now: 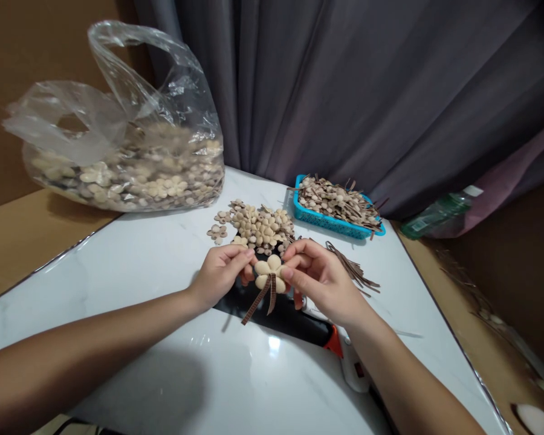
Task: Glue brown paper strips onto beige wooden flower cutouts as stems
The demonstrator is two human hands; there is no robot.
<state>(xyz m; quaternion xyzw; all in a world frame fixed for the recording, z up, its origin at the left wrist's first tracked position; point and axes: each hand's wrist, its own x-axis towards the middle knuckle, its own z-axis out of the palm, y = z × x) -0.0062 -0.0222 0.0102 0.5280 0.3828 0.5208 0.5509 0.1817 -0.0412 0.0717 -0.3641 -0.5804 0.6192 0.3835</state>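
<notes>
Two forearms lead to a cream flower with ribbon tails, pinched at its right petal by the right hand; the left hand curls at its left edge, hold unclear. Gentle fingertip pressure should suit it. Worktop stretches widest leftward; beyond the hands sits a flower pile, below the right wrist a white tool.

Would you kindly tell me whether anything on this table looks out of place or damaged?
Nothing looks clearly damaged. The blue rectangular plastic basket at the far side of the glossy white table looks untidy: thin brown ribbon ends stick out over its rim.
</notes>
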